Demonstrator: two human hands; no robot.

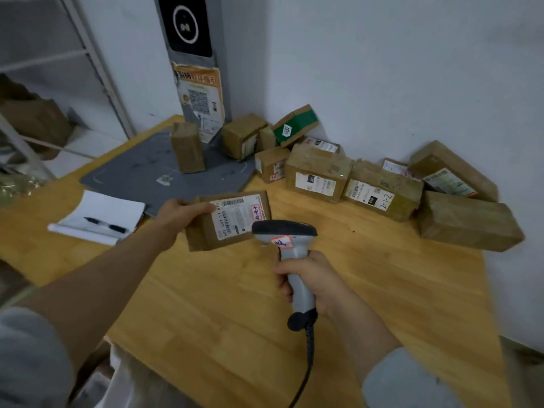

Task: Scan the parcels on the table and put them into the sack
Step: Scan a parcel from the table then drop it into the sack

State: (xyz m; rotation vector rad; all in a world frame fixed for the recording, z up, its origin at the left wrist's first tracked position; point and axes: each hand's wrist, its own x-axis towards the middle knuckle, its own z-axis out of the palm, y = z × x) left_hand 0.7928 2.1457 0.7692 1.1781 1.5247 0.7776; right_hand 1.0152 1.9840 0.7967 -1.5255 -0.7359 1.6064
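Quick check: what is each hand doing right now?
Left hand: closed on the labelled parcel, held off the table.
Right hand: closed around the scanner handle.

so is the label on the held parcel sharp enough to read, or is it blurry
Head view: the label on the held parcel is softly blurred, barcode visible, small print unreadable; the frame edges smear, and the wide lens bends the table; lighting is flat, no glare.

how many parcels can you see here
12, roughly: one parcel in the left hand, an upright parcel on the grey mat, about ten in a pile against the wall; more may be hidden behind.
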